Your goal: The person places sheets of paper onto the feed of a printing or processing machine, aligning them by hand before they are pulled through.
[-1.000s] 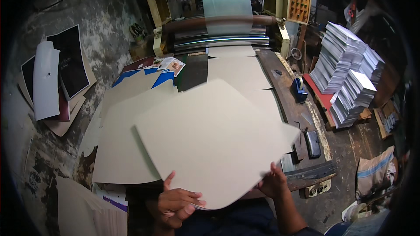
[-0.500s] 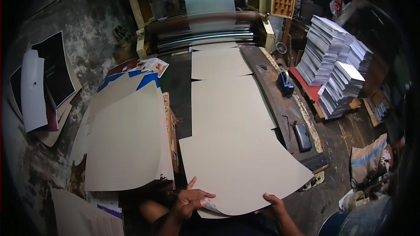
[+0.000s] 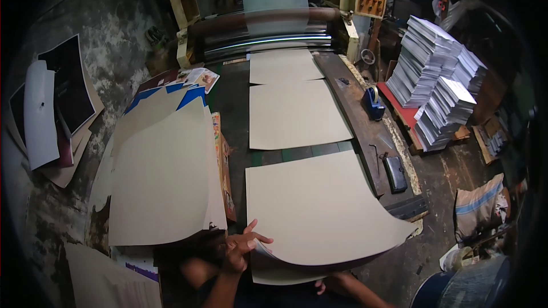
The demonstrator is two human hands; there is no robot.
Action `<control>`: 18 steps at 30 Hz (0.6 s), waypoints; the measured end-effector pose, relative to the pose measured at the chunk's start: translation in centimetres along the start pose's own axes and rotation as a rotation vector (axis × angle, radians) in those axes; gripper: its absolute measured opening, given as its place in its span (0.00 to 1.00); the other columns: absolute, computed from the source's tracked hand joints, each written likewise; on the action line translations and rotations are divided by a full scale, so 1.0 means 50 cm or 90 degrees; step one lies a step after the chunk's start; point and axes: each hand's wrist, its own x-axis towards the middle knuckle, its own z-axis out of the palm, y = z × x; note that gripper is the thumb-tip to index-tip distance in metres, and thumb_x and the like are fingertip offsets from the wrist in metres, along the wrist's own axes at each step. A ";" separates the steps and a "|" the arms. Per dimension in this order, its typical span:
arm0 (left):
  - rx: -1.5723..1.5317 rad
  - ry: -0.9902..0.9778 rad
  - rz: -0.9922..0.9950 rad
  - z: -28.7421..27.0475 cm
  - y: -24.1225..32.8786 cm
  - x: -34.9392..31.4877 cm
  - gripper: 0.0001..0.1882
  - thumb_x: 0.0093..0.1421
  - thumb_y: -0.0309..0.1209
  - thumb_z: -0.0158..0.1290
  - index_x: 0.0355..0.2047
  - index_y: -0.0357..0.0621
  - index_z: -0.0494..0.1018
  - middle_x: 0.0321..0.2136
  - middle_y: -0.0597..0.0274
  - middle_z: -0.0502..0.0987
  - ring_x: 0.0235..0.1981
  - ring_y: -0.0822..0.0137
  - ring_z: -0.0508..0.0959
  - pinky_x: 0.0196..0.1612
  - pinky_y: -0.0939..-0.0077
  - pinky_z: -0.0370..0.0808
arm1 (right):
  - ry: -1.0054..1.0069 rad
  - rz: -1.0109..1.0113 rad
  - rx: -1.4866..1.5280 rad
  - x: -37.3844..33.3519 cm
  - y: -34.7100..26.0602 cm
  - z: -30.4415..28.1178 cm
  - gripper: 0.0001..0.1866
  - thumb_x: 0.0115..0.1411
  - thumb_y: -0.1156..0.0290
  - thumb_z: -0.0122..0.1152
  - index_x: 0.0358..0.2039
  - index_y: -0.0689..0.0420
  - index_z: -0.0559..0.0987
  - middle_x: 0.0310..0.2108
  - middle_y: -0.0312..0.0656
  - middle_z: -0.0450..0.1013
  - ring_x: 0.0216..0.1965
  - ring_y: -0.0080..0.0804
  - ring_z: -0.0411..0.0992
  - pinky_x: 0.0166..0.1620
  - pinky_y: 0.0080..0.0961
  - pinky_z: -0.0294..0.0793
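The left hand [image 3: 242,245] is at the near edge of the feed table [image 3: 357,120]. Its fingers are spread out, and they touch the near left corner of a big beige sheet [image 3: 319,205]. The right hand [image 3: 321,286] is lower down, mostly hidden under the sheet's lifted near edge, so I cannot tell how its fingers are. The sheet lies flat on the table, but its near edge curls up. To the left, a pile of beige sheets [image 3: 162,177] sits beside the table. Farther along the table lie two more sheets [image 3: 294,114], one behind the other. At the far end are the machine's rollers [image 3: 262,25]. Off to the right stand tall stacks of paper [image 3: 436,80].
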 end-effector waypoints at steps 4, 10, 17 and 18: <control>0.025 0.017 0.036 0.011 0.027 0.007 0.17 0.49 0.36 0.47 0.18 0.35 0.78 0.18 0.51 0.80 0.33 0.57 0.83 0.70 0.53 0.40 | 0.131 -0.033 -0.124 0.071 -0.012 0.027 0.24 0.63 0.71 0.53 0.58 0.66 0.62 0.44 0.56 0.70 0.42 0.42 0.73 0.42 0.52 0.76; 0.048 0.003 0.059 0.030 0.051 0.012 0.16 0.49 0.35 0.47 0.16 0.36 0.78 0.18 0.53 0.80 0.34 0.56 0.83 0.70 0.52 0.39 | 0.111 -0.112 -0.094 0.129 -0.087 0.018 0.26 0.62 0.69 0.55 0.57 0.66 0.62 0.44 0.55 0.70 0.42 0.42 0.73 0.43 0.52 0.76; 0.072 0.021 0.072 0.028 0.057 0.027 0.16 0.48 0.36 0.47 0.17 0.37 0.78 0.18 0.54 0.80 0.34 0.56 0.83 0.70 0.50 0.39 | 0.076 -0.181 -0.042 0.137 -0.173 0.008 0.28 0.60 0.67 0.58 0.57 0.65 0.63 0.43 0.54 0.70 0.42 0.41 0.73 0.45 0.51 0.76; 0.074 0.019 0.079 0.027 0.057 0.032 0.16 0.48 0.36 0.47 0.17 0.37 0.78 0.18 0.54 0.80 0.34 0.56 0.83 0.70 0.50 0.38 | 0.075 -0.190 -0.036 0.145 -0.183 0.007 0.28 0.59 0.67 0.59 0.57 0.65 0.63 0.43 0.53 0.70 0.42 0.41 0.73 0.45 0.51 0.76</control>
